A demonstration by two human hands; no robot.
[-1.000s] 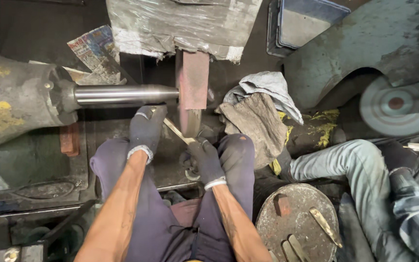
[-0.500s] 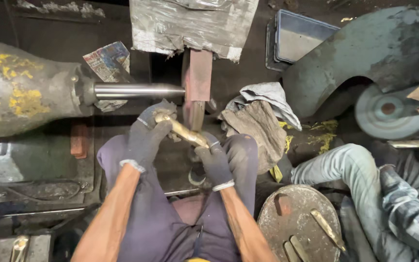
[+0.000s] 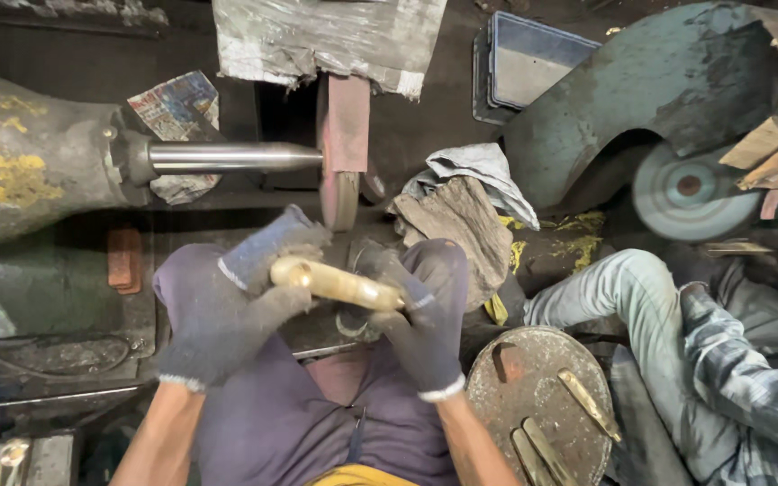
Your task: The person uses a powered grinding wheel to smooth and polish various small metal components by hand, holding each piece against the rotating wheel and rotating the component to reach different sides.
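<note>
Both of my hands wear dark knit gloves and hold one brass rod (image 3: 335, 283) crosswise above my knees. My left hand (image 3: 227, 315) grips its left end and my right hand (image 3: 411, 319) grips its right end. Just beyond the rod stands a pink polishing wheel (image 3: 342, 175) on a steel shaft (image 3: 227, 157) that comes out of a grey motor (image 3: 29, 171) with yellow stains. The rod is apart from the wheel, raised toward me.
Rags (image 3: 461, 211) lie right of the wheel. A round metal tray (image 3: 542, 409) with several brass pieces sits at my right knee. Another person's legs (image 3: 677, 306) and a second wheel (image 3: 691, 191) under a green guard are at the right.
My hands lifted the brass rod away from the wheel and up toward me. The rod now lies more level between both hands, and the view has come closer.
</note>
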